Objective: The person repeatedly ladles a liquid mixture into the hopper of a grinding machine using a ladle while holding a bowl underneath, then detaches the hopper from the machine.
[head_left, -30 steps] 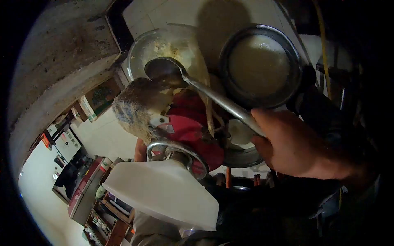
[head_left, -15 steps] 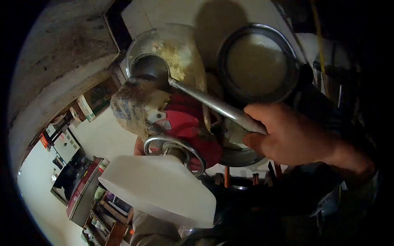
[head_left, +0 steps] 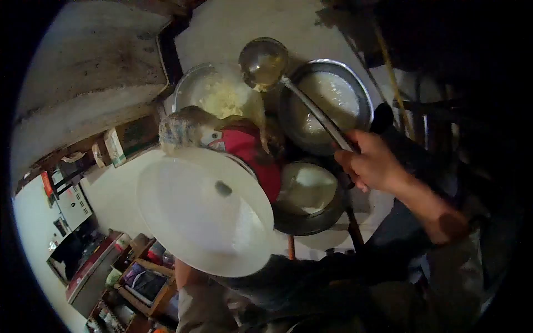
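My right hand (head_left: 369, 161) is wrapped round the handle of a large metal ladle (head_left: 322, 117). The ladle's bowl is raised between a basin (head_left: 176, 100) holding pale yellow crumbly matter and a dark-rimmed pot (head_left: 363, 91) of cloudy liquid. A little yellowish residue shows in the bowl. Nearer to me stands a machine with a red body (head_left: 244, 145) and a wide white hopper (head_left: 183, 205), which has a dark spot inside. Only my left forearm (head_left: 187, 273) shows at the hopper's lower edge; the hopper hides that hand.
Beneath the machine's right side is a dark pan (head_left: 311, 225) with a pale disc-like thing (head_left: 310, 187) in it. A rough cloth (head_left: 183, 129) lies over the machine's far end. Shelves and boxes (head_left: 147, 283) stand lower left, and a wall ledge (head_left: 94, 72) is upper left.
The ladle's bowl has moved from over the basin up and right toward the pot. My view has shifted, so the hopper's inside now faces me. The left fingers are now hidden.
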Tool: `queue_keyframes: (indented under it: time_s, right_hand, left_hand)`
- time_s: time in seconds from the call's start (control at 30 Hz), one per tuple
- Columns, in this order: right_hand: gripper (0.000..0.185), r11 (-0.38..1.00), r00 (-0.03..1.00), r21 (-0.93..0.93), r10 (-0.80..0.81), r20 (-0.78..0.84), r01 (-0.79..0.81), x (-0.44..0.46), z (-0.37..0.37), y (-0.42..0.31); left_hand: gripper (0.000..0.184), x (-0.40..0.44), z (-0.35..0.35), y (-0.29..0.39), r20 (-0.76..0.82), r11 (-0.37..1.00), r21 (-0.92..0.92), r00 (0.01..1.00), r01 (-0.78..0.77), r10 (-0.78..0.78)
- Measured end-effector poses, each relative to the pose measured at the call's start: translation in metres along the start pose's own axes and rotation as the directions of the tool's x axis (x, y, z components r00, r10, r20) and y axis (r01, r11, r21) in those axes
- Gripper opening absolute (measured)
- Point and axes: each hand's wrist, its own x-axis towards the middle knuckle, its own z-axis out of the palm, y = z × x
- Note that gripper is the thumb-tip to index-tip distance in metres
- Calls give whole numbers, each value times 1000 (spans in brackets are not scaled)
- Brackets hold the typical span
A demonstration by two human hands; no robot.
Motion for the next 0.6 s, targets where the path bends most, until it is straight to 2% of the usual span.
queue_keyframes:
  time_s: [0.17, 0.2, 0.23, 0.27, 0.3, 0.37, 0.4, 0.47, 0.53, 0.57, 0.6]
  right_hand:
    - [19, 994, 969, -110, -17, -247, -11, -18, 4, 65]
    - [19, 993, 968, -119, -22, -251, -9, -12, 4, 92]
    - [23, 909, 871, -375, -325, -368, 181, -2, 3, 127]
    - [26, 726, 690, -622, -612, -387, 295, 7, 4, 157]
    - [26, 723, 685, -623, -617, -387, 298, 14, 6, 178]
    - [30, 734, 745, -675, -406, -529, -78, 33, 5, 210]
    - [30, 735, 741, -674, -409, -532, -79, 41, 5, 224]
    - [30, 650, 701, -749, -475, -532, -128, 59, 1, 250]
    - [31, 667, 709, -734, -457, -537, -126, 76, -1, 267]
    - [33, 681, 720, -721, -437, -539, -127, 83, 0, 276]
    - [33, 690, 721, -712, -428, -545, -129, 93, 4, 284]
  left_hand:
    - [28, -40, -9, 6, 71, 992, 106, 996, -66, 59]
    - [28, -53, -13, 9, 101, 987, 136, 993, -81, 68]
    - [28, -66, -16, 12, 136, 981, 168, 988, -95, 73]
    - [28, -80, -21, 15, 174, 973, 201, 982, -113, 78]
    - [28, -93, -24, 19, 211, 965, 228, 974, -133, 84]
    - [27, -121, -33, 34, 288, 940, 285, 952, -186, 100]
    - [27, -135, -37, 44, 277, 949, 257, 955, -183, 109]
    - [26, -158, -42, 74, 243, 969, 175, 962, -173, 128]
    - [23, -175, -42, 110, 167, 987, 14, 974, -160, 155]
    - [23, -177, -39, 125, 175, 986, 22, 972, -163, 157]
    - [23, -175, -35, 141, 207, 953, -243, 950, -181, 233]
